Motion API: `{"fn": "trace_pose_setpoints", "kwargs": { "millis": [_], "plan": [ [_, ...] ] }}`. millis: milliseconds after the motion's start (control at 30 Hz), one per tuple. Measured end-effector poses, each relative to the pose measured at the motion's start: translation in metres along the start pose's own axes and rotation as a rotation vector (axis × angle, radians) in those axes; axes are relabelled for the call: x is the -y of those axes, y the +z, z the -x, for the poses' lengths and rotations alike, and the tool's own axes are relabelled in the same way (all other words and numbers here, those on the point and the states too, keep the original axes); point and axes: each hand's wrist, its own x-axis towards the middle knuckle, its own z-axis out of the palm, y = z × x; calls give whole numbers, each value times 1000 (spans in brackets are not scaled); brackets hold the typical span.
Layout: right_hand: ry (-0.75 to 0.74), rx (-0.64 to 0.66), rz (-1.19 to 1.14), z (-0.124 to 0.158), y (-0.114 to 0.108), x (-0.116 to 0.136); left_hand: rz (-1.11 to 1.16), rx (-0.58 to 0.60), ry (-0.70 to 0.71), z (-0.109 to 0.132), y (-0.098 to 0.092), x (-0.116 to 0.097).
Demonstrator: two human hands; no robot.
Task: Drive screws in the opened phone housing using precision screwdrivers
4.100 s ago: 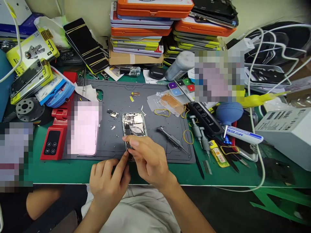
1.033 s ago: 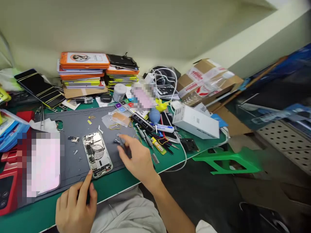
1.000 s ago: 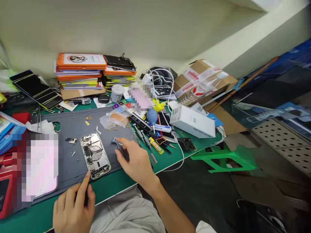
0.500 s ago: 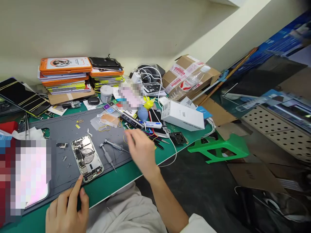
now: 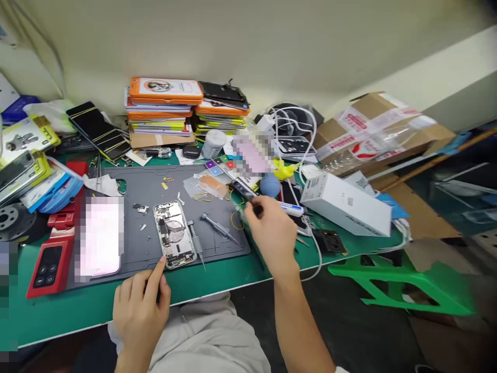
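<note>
An opened smartphone [image 5: 176, 235] lies on the grey work mat [image 5: 134, 259], its inner parts and a round coil exposed. My left hand [image 5: 142, 298] rests at the bench edge, index fingertip touching the phone's lower left corner, other fingers loosely apart. Over the mat's right end, my right hand [image 5: 274, 233] is closed in a pinch. A slim dark tool [image 5: 257, 254] slants down below its fingers; its exact kind is unclear. Two grey screwdrivers lie beside the phone: one screwdriver [image 5: 196, 243] against its right side, another screwdriver [image 5: 220, 228] farther right.
Left stands a red device [image 5: 50, 267] beside a pixelated bright screen [image 5: 99, 238]. Small loose parts [image 5: 141, 208] lie on the mat. Behind are stacked orange cases [image 5: 166, 90]. Rightward are a blue blower bulb [image 5: 269, 185], a white box [image 5: 345, 204] and a green stool [image 5: 404, 282].
The view has swung left, so the bench sits farther right in the picture. My right hand has closed, with a slim dark tool now showing beneath it. My left fingertip stays at the phone.
</note>
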Motion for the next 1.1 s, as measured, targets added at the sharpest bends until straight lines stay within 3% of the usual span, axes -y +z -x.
{"fn": "trace_pose_setpoints", "kwargs": {
  "millis": [100,200,300,467,700,1100],
  "plan": [
    [60,-233,-245,10,-4,9,23,16,-36,1,-1,-3],
    [-5,-382,-657,29,-5,32,31,29,-41,3,-2,-4],
    [-120,-245,-963,53,-2,63,40,41,-36,5,-2,-4],
    [-277,-44,-1181,82,9,100,58,76,-64,7,-3,-5],
    [-568,-37,-1056,87,31,111,79,92,-87,4,-6,-8],
    [-593,51,-1003,91,37,108,92,104,-91,0,-8,-10]
  ]
}}
